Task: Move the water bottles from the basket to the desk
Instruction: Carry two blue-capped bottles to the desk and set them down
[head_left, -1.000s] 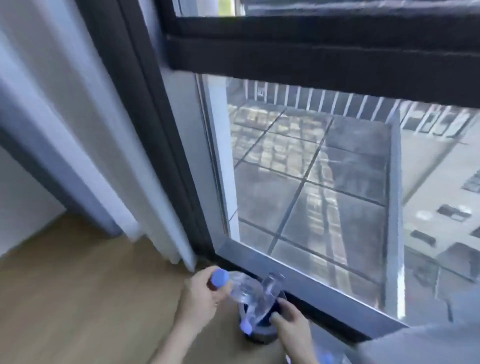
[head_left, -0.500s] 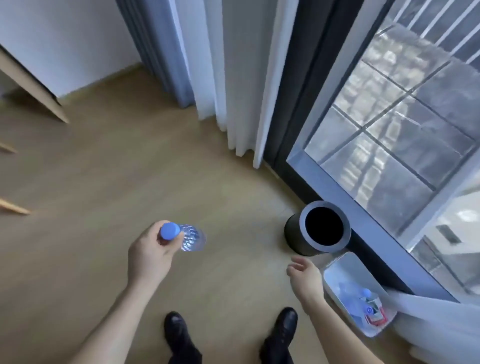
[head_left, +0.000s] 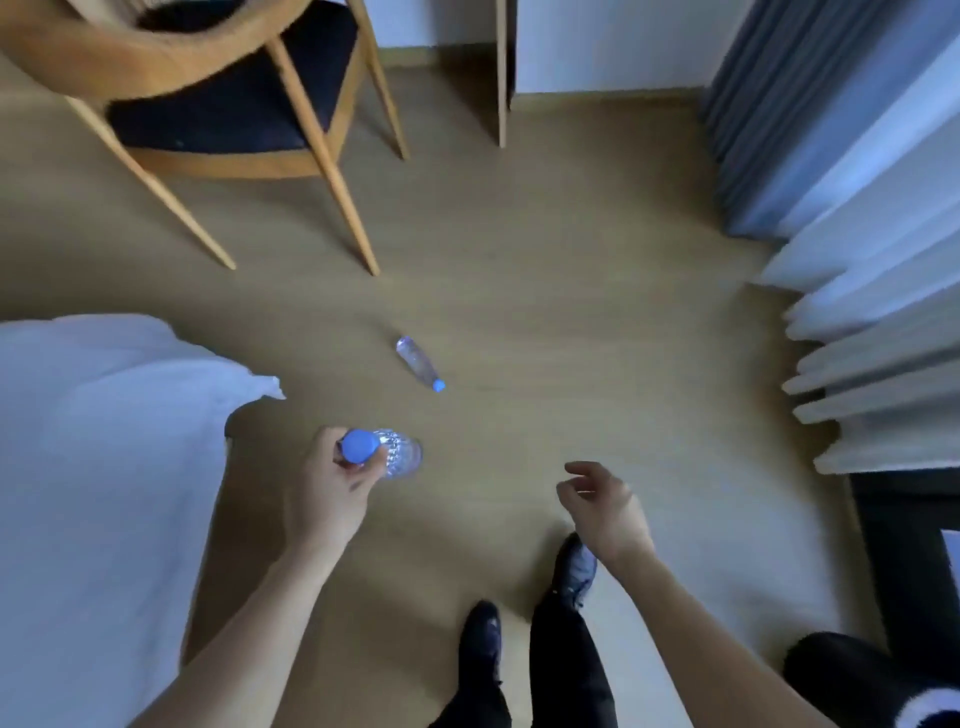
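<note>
Chair at top is the landmark; bed lies below it, left. Left hand clenches a bottle near its cap, axis roughly level, cap toward the person. Right hand is empty, fingers loose. Stray bottle lies on the floor below the chair, cap pointing away from it. Risk: stepping on it, it rolls.

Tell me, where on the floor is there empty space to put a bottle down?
The widest bare floor lies between the chair legs, the curtains and the loose bottle lying on its side. A smaller patch sits between the left hand, which grips a bottle, and the empty right hand. It is crowded by the shoes and beside the white bedding.
</note>
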